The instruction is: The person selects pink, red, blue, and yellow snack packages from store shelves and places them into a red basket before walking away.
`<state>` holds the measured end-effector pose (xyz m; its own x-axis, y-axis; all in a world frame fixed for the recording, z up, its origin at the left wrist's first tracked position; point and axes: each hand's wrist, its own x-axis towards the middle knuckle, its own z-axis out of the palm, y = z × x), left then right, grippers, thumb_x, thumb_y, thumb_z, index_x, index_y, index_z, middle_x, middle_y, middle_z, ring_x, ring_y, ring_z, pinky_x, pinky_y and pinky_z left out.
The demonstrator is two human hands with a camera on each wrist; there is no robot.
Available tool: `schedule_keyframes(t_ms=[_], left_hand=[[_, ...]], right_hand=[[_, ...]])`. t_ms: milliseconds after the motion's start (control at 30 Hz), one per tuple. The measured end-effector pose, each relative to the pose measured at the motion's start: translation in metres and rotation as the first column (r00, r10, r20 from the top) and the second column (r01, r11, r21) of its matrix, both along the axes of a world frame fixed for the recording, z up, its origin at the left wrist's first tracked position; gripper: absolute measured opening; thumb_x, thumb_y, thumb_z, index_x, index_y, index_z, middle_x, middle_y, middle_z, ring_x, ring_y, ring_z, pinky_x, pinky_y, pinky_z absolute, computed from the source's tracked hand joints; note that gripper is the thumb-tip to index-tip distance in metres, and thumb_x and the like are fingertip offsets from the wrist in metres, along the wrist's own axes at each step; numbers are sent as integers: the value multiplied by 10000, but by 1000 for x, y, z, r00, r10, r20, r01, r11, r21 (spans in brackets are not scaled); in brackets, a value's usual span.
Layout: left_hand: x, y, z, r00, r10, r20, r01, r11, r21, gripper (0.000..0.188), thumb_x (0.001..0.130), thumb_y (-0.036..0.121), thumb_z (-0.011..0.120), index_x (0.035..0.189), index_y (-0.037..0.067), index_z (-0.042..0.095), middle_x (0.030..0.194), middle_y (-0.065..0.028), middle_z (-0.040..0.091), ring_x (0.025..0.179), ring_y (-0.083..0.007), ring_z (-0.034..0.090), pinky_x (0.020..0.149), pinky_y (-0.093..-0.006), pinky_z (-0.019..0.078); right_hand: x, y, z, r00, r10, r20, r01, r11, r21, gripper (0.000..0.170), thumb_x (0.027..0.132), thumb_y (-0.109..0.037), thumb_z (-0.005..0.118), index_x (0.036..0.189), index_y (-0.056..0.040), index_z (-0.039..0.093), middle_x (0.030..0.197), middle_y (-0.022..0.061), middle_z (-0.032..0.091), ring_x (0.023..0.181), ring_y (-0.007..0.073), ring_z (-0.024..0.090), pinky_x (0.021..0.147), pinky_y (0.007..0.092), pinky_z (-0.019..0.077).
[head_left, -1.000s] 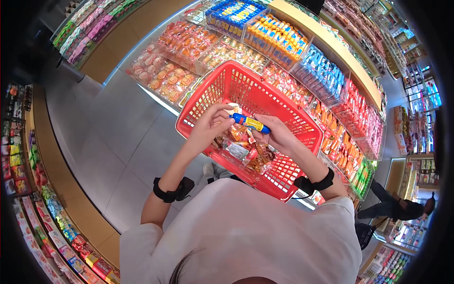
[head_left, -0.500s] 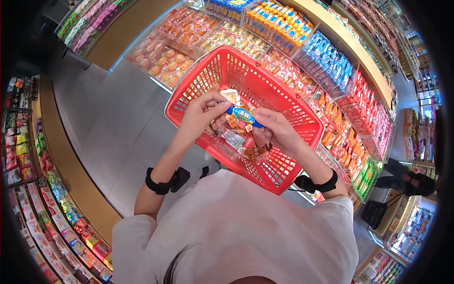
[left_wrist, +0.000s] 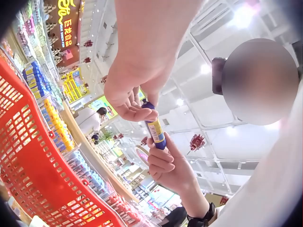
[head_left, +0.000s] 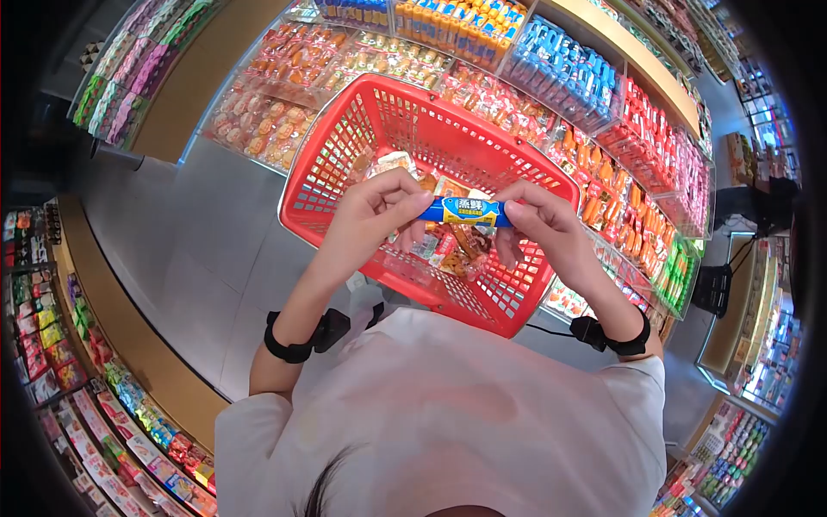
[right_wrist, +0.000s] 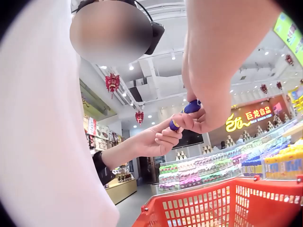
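Note:
A blue-wrapped sausage (head_left: 469, 211) with a yellow band and a fish-shaped label lies crosswise between both hands, label facing up in the head view. My left hand (head_left: 375, 215) pinches its left end between thumb and fingers. At the other end, the thumb and fingers of my right hand (head_left: 551, 228) hold it. The left wrist view shows the barcode side of the sausage (left_wrist: 155, 128). Beneath the hands is a red shopping basket (head_left: 482, 123), with packaged snacks (head_left: 444, 250) in its bottom.
Behind the basket, clear bins hold orange-yellow sticks (head_left: 461, 30), blue packs (head_left: 564, 69) and red packs (head_left: 642, 129). Curved snack shelves (head_left: 129, 422) stand at the left, beside grey floor (head_left: 207, 267). A dark bag (head_left: 713, 289) shows at the right.
The sausage has turned to bring its fish label up and now lies nearly level. The hands have moved apart to its ends. The basket has shifted slightly left and up in view.

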<state>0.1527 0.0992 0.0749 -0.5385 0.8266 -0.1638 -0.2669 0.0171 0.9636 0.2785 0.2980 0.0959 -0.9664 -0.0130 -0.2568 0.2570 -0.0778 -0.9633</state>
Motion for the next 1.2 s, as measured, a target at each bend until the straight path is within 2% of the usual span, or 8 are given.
schedule_keyframes(t_ms=[300, 500, 633, 667, 933, 1067, 1167, 1200], left_hand=[[-26, -37, -1, 985, -170, -8, 170, 980, 104, 154, 875, 176, 532, 841, 25, 531, 618, -31, 566, 509, -57, 524, 442, -177, 396], [-64, -88, 12, 995, -95, 10, 93, 990, 109, 132, 882, 131, 486, 882, 4, 521, 651, -39, 556, 548, -79, 525, 504, -208, 433], [-96, -114, 4, 978, -79, 192, 33, 973, 230, 149, 860, 99, 522, 973, 7, 494, 785, -42, 556, 677, -83, 527, 630, -222, 446], [-106, -118, -4, 950, -150, 275, 54, 944, 325, 191, 844, 63, 550, 1010, -3, 481, 859, -55, 562, 735, -75, 547, 654, -210, 460], [-136, -96, -13, 921, 50, 386, -169, 945, 281, 241, 849, 90, 553, 1070, 14, 489, 936, -34, 556, 843, -79, 533, 748, -221, 427], [-175, -78, -17, 956, 86, 280, -148, 967, 206, 189, 852, 140, 552, 1009, 42, 517, 926, -18, 561, 877, -80, 526, 790, -267, 413], [-213, -64, -17, 962, 200, 188, -234, 954, 186, 178, 850, 145, 557, 991, 44, 518, 913, -18, 562, 856, -83, 537, 771, -271, 422], [-230, -59, -19, 966, 209, 150, -238, 946, 218, 162, 846, 152, 562, 963, 51, 516, 888, -14, 561, 840, -86, 543, 772, -275, 431]], right_hand=[[7, -62, 33, 985, -83, 151, 72, 994, 78, 202, 925, -214, 429, 941, -26, 502, 596, 34, 566, 522, 69, 529, 475, 209, 376], [-34, -127, 44, 969, -93, 227, 67, 990, 121, 213, 912, -221, 455, 956, -17, 501, 618, 35, 573, 541, 92, 567, 474, 215, 401], [-76, -160, 38, 977, -85, 197, 68, 993, 94, 207, 912, -232, 456, 972, -37, 491, 638, 37, 574, 571, 99, 577, 485, 221, 400], [-86, -167, 40, 978, -75, 193, 53, 992, 118, 215, 914, -243, 452, 967, -37, 486, 650, 38, 574, 577, 98, 574, 492, 225, 401], [-157, -163, 8, 984, -61, 167, 51, 997, 61, 289, 907, -307, 452, 978, -27, 472, 659, 59, 591, 558, 111, 568, 470, 234, 405], [-193, -150, 0, 994, -69, 85, 72, 997, -27, 358, 884, -353, 480, 1024, -23, 480, 672, 59, 595, 569, 114, 577, 511, 234, 440], [-211, -138, -18, 995, -93, 37, 90, 993, 75, 339, 882, -349, 482, 1002, -33, 494, 682, 50, 592, 600, 106, 582, 542, 237, 452], [-212, -133, -17, 995, -78, 68, 76, 997, 27, 318, 885, -338, 480, 992, -40, 502, 688, 40, 586, 623, 94, 576, 564, 242, 452]])
